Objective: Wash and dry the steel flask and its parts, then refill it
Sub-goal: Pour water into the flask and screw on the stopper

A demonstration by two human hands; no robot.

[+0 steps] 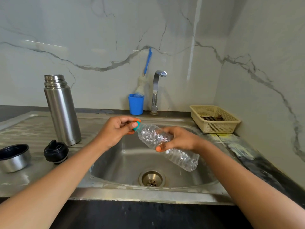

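Note:
The steel flask (pixel 62 109) stands upright and uncapped on the drainboard at the left. Its black stopper (pixel 55 152) and its steel cup lid (pixel 14 157) sit in front of it. Over the sink basin (pixel 128 164) I hold a clear plastic water bottle (pixel 166 144) tilted, neck to the left. My right hand (pixel 179 139) grips the bottle's body. My left hand (pixel 118 129) pinches its teal cap (pixel 137 126) with thumb and fingers.
A tap (pixel 156 91) rises behind the basin, beside a blue cup (pixel 136 104) holding a bottle brush (pixel 146 75). A beige perforated basket (pixel 214 119) sits at the back right. The counter's right side is stained, and marble walls close in behind and to the right.

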